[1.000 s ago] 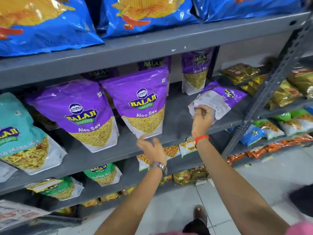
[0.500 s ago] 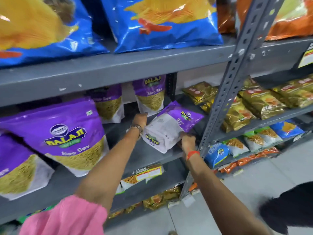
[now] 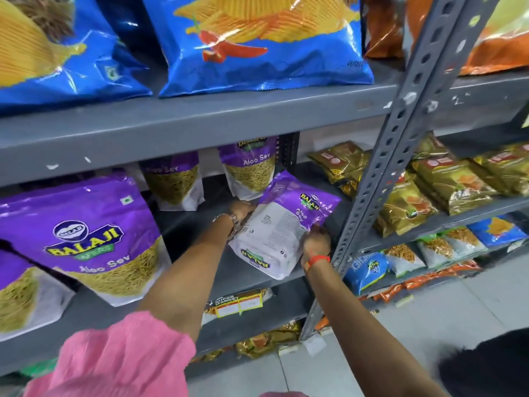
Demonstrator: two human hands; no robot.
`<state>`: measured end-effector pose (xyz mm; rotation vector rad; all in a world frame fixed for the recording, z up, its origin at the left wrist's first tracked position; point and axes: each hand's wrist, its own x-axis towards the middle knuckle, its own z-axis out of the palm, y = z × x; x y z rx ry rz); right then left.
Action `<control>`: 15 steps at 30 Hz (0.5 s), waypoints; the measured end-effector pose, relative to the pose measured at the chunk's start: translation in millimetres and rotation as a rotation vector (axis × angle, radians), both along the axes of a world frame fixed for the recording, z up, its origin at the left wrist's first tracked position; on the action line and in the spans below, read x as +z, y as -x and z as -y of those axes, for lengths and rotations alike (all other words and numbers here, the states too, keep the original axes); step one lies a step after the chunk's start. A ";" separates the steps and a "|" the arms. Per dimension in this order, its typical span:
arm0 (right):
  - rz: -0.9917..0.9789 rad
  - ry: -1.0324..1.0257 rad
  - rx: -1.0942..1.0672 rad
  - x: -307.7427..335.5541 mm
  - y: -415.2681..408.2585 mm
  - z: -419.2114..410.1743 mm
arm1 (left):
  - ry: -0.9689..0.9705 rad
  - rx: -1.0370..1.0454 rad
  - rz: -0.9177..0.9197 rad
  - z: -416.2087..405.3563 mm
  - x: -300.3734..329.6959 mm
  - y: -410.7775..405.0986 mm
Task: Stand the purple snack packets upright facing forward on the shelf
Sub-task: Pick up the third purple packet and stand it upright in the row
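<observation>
A purple and white Aloo Sev packet (image 3: 283,224) lies tilted on the grey shelf (image 3: 200,227), its printed back side up and its purple top pointing to the rear right. My left hand (image 3: 239,213) grips its left edge, the fingers hidden behind it. My right hand (image 3: 316,243) holds its right edge near the shelf front. Two purple packets (image 3: 250,167) stand upright at the back of the shelf. A large purple packet (image 3: 94,233) faces forward at the left, with another (image 3: 20,293) partly cut off beside it.
A perforated grey upright post (image 3: 380,179) rises just right of my right hand. Gold packets (image 3: 429,184) fill the neighbouring shelf. Blue chip bags (image 3: 257,41) sit on the shelf above. Lower shelves hold more snacks; grey floor tiles (image 3: 400,339) lie below.
My left hand has moved from the shelf front onto the packet's left edge. Both hands now hold the packet, which has shifted slightly; the view has swung right and closer.
</observation>
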<state>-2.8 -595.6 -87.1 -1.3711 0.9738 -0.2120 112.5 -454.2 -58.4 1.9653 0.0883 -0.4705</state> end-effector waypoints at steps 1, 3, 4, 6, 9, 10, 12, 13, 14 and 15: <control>-0.004 0.032 -0.049 -1.5 -1.3 -2.5 | 0.052 0.040 0.003 -0.5 -2.5 1.0; 0.007 0.065 -0.169 2.4 0.1 -10.7 | 0.165 0.085 -0.002 -3.4 -2.0 10.7; 0.018 0.073 -0.187 5.2 1.5 -15.5 | 0.220 0.091 -0.013 -5.4 -1.2 15.3; 0.060 0.084 -0.206 8.7 4.7 -23.2 | 0.284 0.083 -0.049 -9.9 0.9 22.5; 0.128 0.140 -0.278 13.9 10.5 -32.9 | 0.306 0.048 -0.110 -15.7 8.2 27.2; 0.158 0.164 -0.291 15.6 12.1 -36.4 | 0.315 0.030 -0.118 -17.2 11.1 27.3; 0.255 0.197 -0.306 23.0 15.3 -44.5 | 0.321 -0.009 -0.116 -22.2 16.7 30.5; 0.313 0.205 -0.308 27.9 15.9 -47.7 | 0.324 -0.016 -0.113 -24.8 16.6 30.0; 0.375 0.203 -0.305 33.9 16.1 -50.8 | 0.338 0.001 -0.117 -26.9 13.8 27.9; 0.446 0.200 -0.296 40.2 16.3 -54.3 | 0.367 0.028 -0.112 -31.2 12.9 27.6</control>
